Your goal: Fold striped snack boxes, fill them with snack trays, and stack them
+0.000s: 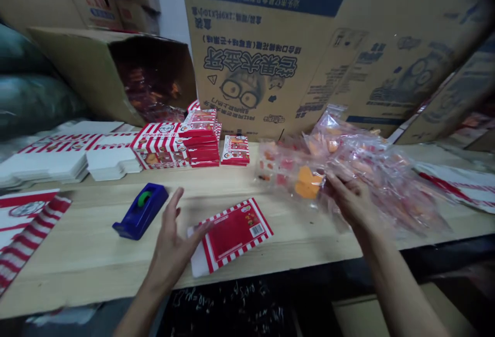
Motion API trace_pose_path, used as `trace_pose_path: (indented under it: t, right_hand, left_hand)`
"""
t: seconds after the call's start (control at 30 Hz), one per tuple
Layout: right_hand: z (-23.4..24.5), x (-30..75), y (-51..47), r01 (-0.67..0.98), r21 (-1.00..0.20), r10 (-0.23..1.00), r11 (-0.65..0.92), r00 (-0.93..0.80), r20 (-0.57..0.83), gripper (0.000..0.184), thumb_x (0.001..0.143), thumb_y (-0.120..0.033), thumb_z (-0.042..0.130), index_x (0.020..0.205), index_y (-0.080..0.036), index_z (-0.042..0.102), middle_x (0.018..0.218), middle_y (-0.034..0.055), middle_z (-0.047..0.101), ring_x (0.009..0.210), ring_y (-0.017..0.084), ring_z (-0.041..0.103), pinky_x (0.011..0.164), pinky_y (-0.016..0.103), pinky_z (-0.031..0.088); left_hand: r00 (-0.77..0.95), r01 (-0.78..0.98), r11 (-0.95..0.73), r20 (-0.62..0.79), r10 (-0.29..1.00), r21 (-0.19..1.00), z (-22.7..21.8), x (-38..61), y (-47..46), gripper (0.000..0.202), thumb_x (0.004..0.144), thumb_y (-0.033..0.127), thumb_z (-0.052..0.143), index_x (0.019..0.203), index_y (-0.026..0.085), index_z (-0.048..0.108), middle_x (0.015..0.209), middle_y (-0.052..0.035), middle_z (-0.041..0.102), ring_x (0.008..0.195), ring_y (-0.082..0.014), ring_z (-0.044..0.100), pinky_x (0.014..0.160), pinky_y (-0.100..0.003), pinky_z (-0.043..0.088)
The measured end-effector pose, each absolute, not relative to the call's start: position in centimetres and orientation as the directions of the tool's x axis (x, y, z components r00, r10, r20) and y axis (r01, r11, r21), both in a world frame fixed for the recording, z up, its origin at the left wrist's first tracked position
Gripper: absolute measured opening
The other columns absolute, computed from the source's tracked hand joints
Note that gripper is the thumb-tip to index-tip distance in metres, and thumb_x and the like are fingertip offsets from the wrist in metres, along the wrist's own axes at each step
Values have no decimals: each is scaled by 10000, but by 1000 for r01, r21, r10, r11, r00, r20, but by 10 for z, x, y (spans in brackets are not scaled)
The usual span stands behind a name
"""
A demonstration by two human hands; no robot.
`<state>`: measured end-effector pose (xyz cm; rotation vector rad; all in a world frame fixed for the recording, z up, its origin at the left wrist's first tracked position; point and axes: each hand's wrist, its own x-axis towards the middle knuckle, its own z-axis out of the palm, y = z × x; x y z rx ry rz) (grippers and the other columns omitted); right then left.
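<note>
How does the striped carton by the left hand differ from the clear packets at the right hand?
The red-and-white striped carton is one flat, printed piece, while the clear plastic packets form a loose, crumpled bunch. The carton is opaque; the packets are see-through, showing orange contents. The carton lies on the wooden table, while the packets gather under the right hand. Both show red.

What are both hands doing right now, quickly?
Left hand: open, holding nothing, at the edge of a flat red-and-white striped carton.
Right hand: closed on clear plastic packets.
</note>
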<state>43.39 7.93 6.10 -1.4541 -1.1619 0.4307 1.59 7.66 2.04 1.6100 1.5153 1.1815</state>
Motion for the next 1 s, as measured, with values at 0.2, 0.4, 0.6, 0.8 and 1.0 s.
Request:
trace_pose_path:
  t: [0.2, 0.4, 0.6, 0.8, 1.0]
  right_hand:
    - [68, 337, 26, 20, -999, 991, -32, 129, -29, 330, 787, -539, 831, 775, -212, 797, 743, 38, 739, 596, 142, 623, 576, 260, 542]
    - [47, 292, 55, 220, -969, 922, 109, -386, 16, 823, 810, -546, 811, 1542, -406, 461, 1579, 51, 534, 1447, 320, 496, 1171, 535, 424]
    - [3, 261, 109, 713, -449, 711, 539, -671, -210, 1338, 571, -473, 963, 1660, -316, 202, 1756, 138, 51, 1582, 460, -115, 1210, 720, -120]
    - [-30, 249, 115, 714, -395, 686, 578, -687, -240, 1308, 608, -371, 896, 1673, -237, 147, 1673, 236, 280, 1597, 440, 100, 1240, 680, -64]
    - [-37, 256, 97, 681, -446, 721, 581, -685, -107, 1300, 595, -328, 868, 1669, -285, 136, 1567, 200, 384, 1528, 486, 271, 1238, 712, -38]
  left_hand:
    - [391, -162, 272, -191, 900, 948, 32, 33, 53, 742, 682, 370, 918, 1365, 240, 658, 1281, -155, 741, 1128, -349, 727, 900, -450, 626]
    - [-41, -412, 369, -422, 906, 833, 32, -41, -4, 404, 717, 292, 910, 1080, 159, 789, 904, -84, 819, 684, -216, 767, 584, -308, 650]
    - [-523, -438, 209, -437, 732, 874, 23, -96, -22, 438, 511, 169, 989, 904, 130, 799, 827, -23, 806, 619, -153, 732, 532, -210, 623]
    - [-365, -440, 334, -506, 781, 833, -10, -83, -29, 499, 596, 303, 978, 1014, 113, 784, 792, -65, 801, 585, -175, 728, 559, -242, 603]
    - [-178, -316, 505, -573, 800, 803, -14, -97, -26, 411, 640, 346, 954, 930, 115, 777, 849, -101, 794, 689, -203, 731, 663, -289, 591]
